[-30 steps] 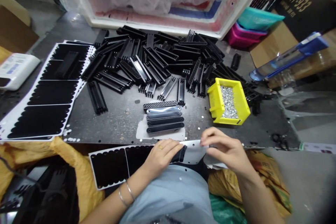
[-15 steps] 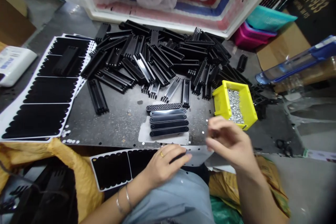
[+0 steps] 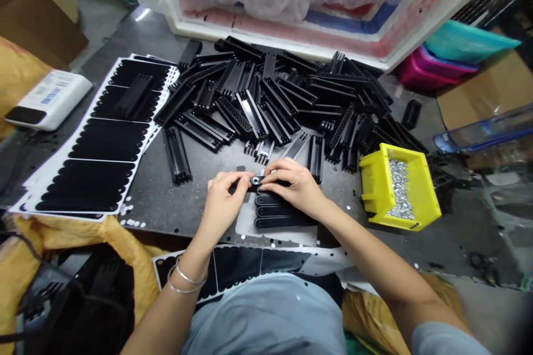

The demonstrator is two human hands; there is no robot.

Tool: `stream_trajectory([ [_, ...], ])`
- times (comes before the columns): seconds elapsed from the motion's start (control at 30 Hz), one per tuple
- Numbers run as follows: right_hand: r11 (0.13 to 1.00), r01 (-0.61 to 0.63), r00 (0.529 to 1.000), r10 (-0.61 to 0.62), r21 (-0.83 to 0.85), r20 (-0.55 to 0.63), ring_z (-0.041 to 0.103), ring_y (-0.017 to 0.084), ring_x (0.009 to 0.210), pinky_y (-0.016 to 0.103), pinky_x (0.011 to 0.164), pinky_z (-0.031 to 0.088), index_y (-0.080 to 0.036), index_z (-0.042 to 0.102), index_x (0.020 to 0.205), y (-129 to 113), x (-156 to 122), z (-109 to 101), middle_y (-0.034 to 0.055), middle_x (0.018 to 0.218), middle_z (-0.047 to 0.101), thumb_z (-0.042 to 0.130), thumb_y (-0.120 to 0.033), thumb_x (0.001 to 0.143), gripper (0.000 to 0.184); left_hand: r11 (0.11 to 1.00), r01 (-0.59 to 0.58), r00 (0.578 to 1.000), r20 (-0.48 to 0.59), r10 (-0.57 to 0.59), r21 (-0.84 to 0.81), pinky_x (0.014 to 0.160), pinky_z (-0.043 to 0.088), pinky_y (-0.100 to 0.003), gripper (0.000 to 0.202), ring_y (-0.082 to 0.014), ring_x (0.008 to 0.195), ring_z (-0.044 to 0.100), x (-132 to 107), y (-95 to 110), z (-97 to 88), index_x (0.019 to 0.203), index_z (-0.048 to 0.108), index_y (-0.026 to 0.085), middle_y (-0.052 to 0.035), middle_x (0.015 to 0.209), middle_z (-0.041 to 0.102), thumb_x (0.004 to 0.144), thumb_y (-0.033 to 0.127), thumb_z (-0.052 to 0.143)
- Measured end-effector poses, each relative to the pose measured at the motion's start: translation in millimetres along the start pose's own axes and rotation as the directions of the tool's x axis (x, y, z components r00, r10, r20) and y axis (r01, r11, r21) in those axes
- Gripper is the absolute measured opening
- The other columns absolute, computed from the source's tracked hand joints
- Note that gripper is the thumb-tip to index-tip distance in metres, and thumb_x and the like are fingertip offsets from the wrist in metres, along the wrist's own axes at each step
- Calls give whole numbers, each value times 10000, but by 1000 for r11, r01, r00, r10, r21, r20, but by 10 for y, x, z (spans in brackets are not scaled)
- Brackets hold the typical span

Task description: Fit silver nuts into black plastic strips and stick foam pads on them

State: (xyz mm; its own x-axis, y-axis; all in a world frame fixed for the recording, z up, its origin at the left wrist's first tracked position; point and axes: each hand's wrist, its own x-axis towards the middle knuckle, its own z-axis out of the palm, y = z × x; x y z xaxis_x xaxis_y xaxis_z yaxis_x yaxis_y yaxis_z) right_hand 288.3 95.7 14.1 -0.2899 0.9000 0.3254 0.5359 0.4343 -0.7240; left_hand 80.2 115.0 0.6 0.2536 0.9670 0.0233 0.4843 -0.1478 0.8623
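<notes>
My left hand [image 3: 222, 199] and my right hand [image 3: 291, 186] meet over the steel table, with fingertips pinching a short black plastic bar [image 3: 258, 181] from either end. A metal glint shows at the bar's near end. Below the hands lies a row of similar black bars [image 3: 278, 211] on white paper [image 3: 275, 236], their upper part hidden by my fingers. A large heap of black plastic grille parts [image 3: 270, 94] lies just beyond my right hand.
Black scalloped sticker sheets [image 3: 100, 144] lie at the left, and another sheet [image 3: 233, 266] sits at the table's near edge. A yellow bin of small silver parts [image 3: 400, 186] stands at the right. A white box [image 3: 48, 100] sits far left.
Both hands have moved forward from the near table edge and now pinch a black bar above the row. The view has shifted, so the table appears further right.
</notes>
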Motion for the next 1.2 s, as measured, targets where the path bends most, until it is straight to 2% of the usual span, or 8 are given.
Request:
stream_trajectory([
  [0.2,1000,18,1000,-18,-24,-8,675,200,930,390,904,547,-224,786,908,-32,23,17,53,980,729,716,-305,963,120,1000,-2,1000,-17,2,4,926,475,-404,165,-227,925,673,-3,17,7,898,787,256,-16,911,789,927,357,660],
  [0.37,995,-60,997,64,-80,53,686,207,976,381,901,566,-230,788,1052,-46,-118,-335,71,1065,731,675,-330,991,164,1000,1,1000,-21,0,12,923,467,-405,145,-224,897,668,0,14,11,861,774,254,-11,876,784,916,343,675],
  [0.57,977,-215,976,215,10,-46,662,161,757,291,645,513,-200,795,943,107,-347,-620,52,876,738,676,-355,984,200,1000,-4,1000,-16,4,13,909,462,-393,163,-227,910,661,14,8,0,839,766,256,-8,863,777,916,354,662],
  [0.8,983,-161,987,159,-86,-29,628,157,761,310,694,541,-223,807,985,160,-400,-601,46,902,665,661,-331,992,182,999,-13,1000,-15,14,46,932,471,-400,187,-230,908,663,39,1,13,832,764,254,-14,861,777,915,386,660],
  [0.93,928,-188,977,141,-322,-163,644,218,949,410,845,573,-296,726,1284,66,-498,-691,85,1090,611,641,-344,1006,294,1000,-3,1000,-17,3,-2,1011,469,-408,285,-238,995,682,6,-25,-47,951,770,240,-37,939,790,994,425,558],
  [1.03,904,-121,993,114,-411,-41,584,332,1284,559,1054,505,-321,568,1480,-113,-572,-557,135,1388,609,639,-491,988,525,991,47,995,-84,-57,-125,1051,471,-390,376,-231,1059,689,-100,-27,-148,1133,740,218,-63,1038,781,1053,456,459],
  [1.1,896,-41,989,98,-442,107,395,413,1493,659,1184,363,-298,461,1565,-245,-589,-325,137,1585,497,640,-661,920,762,981,63,984,-153,-92,-186,1054,479,-374,405,-225,1080,691,-198,-11,-201,1229,703,211,-71,1072,769,1063,479,449],
  [1.2,883,-16,977,115,-469,182,206,430,1588,688,1258,219,-240,333,1635,-394,-532,70,120,1705,309,575,-778,886,953,978,20,982,-178,-58,-209,1117,451,-388,473,-228,1197,661,-318,25,-217,1384,614,209,-90,1194,743,1082,501,396],
])
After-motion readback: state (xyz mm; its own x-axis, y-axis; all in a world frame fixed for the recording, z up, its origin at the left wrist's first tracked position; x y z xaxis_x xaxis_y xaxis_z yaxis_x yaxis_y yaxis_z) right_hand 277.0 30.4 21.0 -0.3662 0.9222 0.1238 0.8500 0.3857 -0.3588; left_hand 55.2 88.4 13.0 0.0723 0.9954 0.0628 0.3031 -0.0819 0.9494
